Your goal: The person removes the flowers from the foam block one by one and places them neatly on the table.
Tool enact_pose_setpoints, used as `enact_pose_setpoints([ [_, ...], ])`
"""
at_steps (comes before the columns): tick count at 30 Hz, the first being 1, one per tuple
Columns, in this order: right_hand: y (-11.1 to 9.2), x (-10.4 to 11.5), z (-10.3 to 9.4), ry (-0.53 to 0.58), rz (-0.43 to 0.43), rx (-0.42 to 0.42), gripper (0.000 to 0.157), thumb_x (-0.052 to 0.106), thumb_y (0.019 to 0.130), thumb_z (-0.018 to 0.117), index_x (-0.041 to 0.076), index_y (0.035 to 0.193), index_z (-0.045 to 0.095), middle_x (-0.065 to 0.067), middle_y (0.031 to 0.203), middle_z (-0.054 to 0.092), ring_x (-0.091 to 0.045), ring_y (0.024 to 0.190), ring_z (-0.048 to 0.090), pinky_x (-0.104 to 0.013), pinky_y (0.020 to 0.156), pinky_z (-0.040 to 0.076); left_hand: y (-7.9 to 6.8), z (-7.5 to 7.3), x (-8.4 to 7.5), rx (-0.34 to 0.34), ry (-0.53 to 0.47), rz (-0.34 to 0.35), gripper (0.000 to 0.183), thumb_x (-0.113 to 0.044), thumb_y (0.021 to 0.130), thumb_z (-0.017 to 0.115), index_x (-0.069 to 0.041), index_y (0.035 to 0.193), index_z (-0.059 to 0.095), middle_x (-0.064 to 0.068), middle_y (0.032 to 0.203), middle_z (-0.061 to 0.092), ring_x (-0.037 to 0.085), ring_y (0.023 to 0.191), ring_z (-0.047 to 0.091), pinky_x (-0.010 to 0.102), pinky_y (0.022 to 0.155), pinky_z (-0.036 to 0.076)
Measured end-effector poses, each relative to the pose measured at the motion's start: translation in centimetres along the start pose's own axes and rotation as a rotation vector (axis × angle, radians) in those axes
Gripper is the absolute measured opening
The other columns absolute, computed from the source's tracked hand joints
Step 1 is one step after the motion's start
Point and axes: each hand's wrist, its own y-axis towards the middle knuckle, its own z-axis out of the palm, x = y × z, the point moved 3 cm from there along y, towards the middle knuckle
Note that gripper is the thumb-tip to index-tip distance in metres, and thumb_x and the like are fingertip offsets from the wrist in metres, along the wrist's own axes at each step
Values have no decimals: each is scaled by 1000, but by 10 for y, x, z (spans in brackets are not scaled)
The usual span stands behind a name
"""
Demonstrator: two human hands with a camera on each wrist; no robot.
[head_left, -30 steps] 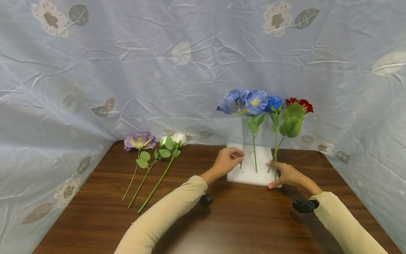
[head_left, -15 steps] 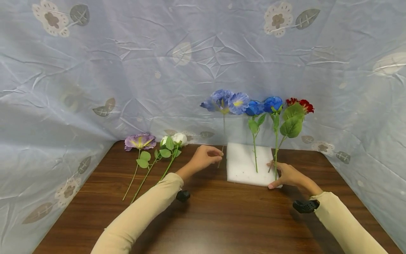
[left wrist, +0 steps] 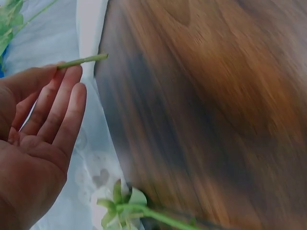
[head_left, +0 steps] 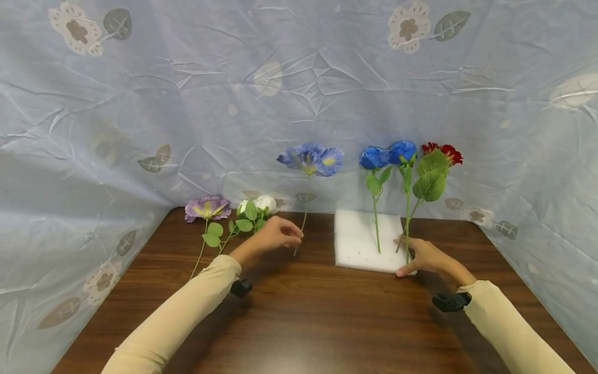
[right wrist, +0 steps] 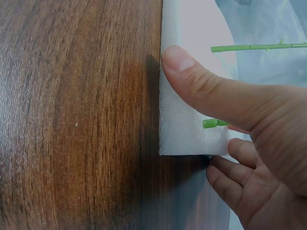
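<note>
My left hand (head_left: 273, 236) pinches the thin stem of a light blue artificial flower (head_left: 306, 158) between thumb and fingertips, bloom upward, left of a white foam block (head_left: 355, 246). In the left wrist view the cut end of the stem (left wrist: 84, 61) sticks out past the fingertips. My right hand (head_left: 424, 257) holds the foam block's front right corner, thumb along the front edge and the other fingers at the right side. Two blue roses (head_left: 374, 158) and a red flower (head_left: 450, 155) with broad green leaves stand upright in the block.
A purple flower (head_left: 207, 209) and white roses (head_left: 264, 204) lie on the left of the brown wooden table (head_left: 303, 311), partly hidden by my left arm. A patterned cloth (head_left: 317, 104) hangs behind and at both sides.
My left hand has moved left with the light blue flower, carrying it away from over the foam block. The right hand has stayed at the block's corner.
</note>
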Motion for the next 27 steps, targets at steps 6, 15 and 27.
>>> enact_pose_setpoints([
  [6,0,-1,0,-4,4,8,100,41,69,94,-3,146,49,-39,151,41,-58,135,44,-66,102,48,-14,-14,4,57,21,-52,18,-2,91,74,10,105,73,17,97,79,18,79,75,40,76,65],
  [15,0,-1,1,13,12,8,100,41,68,95,-3,146,50,-39,150,42,-59,134,43,-66,102,47,-33,-30,13,120,13,-155,18,0,92,72,11,106,72,17,96,78,24,83,77,47,81,64],
  [27,1,-1,1,9,10,19,102,42,69,94,-4,147,48,-40,151,39,-59,135,42,-66,103,46,-50,-39,25,191,-15,-237,16,4,91,68,13,104,71,21,94,77,26,80,77,44,77,65],
])
